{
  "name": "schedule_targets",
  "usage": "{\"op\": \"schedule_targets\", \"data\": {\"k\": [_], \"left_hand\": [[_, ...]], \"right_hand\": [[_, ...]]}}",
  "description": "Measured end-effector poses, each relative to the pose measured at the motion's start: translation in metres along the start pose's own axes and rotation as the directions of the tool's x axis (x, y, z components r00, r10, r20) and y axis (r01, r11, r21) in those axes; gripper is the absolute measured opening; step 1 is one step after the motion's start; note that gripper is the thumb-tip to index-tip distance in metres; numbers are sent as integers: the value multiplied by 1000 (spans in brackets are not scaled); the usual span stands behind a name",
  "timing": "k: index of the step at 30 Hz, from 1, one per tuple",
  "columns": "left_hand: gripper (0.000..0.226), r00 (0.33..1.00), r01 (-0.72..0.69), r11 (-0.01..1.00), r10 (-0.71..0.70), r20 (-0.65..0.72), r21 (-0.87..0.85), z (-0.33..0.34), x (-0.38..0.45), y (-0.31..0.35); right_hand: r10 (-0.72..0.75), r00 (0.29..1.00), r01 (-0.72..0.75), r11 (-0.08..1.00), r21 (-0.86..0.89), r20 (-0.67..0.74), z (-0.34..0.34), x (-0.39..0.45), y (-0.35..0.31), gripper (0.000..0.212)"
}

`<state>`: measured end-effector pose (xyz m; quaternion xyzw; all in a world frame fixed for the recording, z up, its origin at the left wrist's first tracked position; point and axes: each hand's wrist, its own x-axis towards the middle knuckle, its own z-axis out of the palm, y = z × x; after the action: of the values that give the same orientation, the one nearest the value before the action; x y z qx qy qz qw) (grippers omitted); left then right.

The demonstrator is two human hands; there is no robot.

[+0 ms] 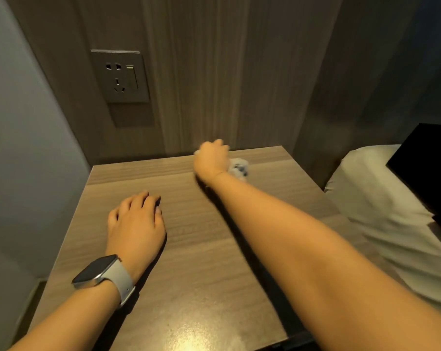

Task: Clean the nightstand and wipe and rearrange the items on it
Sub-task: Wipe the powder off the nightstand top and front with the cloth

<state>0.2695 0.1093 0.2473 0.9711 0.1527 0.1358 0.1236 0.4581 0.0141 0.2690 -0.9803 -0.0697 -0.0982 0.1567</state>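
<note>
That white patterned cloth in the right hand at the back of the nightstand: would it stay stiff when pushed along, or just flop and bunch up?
Probably floppy: the cloth shows as a soft crumpled wad beside the right hand, with no flat edge. It likely weighs little, as the hand holds it bunched. On the smooth, glossy nightstand it should slide easily, though blur hides detail.

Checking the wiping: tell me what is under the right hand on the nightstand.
A white cloth with dark marks pokes out beneath the right hand, which grips it on the nightstand. The hand covers most of the cloth, so its full shape is hidden.
</note>
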Motion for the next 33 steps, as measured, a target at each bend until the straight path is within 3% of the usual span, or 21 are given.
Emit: {"op": "schedule_targets", "data": {"k": [3,4,6,9,11,14,17,21,24,26,28,30,33], "left_hand": [[40,1000,5,1000,-4,20,-27,-3,0,0],[40,1000,4,1000,-3,26,-31,-4,0,0],[39,1000,6,999,-5,22,-34,-3,0,0],[39,1000,11,999,-11,11,-32,-1,0,0],[39,1000,5,999,-5,6,-32,-1,0,0],[40,1000,8,999,-7,6,-48,-1,0,1],[40,1000,23,998,-23,2,-64,-2,-1,1],[39,999,34,992,-35,-12,-118,-7,-2,0],[33,995,86,967,-97,-36,-240,-17,-8,-1],[30,989,120,944,-140,-41,-308,-27,-13,-16],[30,986,150,945,-166,-32,-289,-38,-18,-45],[31,963,241,896,-268,-22,-373,-44,-23,-83],[31,897,402,733,-437,74,-549,-41,-40,-116]], "right_hand": [[-243,959,199,944,263,148,-1,-27,-40,29],[-269,947,183,902,391,178,-9,-27,-34,28],[-170,974,69,847,526,147,-30,-16,0,22],[66,998,-57,962,267,-25,-54,15,90,25],[217,975,-210,971,116,-51,-61,31,143,25],[334,942,-330,940,85,-41,-54,40,157,29],[240,969,-239,971,15,-68,-36,28,99,33],[-91,995,89,994,69,40,-6,-11,-14,31],[-376,907,342,920,191,190,-4,-33,-78,29],[-460,816,332,869,367,349,-15,-34,-95,25],[-397,865,244,867,435,306,-19,-25,-89,21],[-237,963,195,941,277,129,-13,-16,-73,23],[-170,985,169,985,24,32,5,-22,-71,25]]}}
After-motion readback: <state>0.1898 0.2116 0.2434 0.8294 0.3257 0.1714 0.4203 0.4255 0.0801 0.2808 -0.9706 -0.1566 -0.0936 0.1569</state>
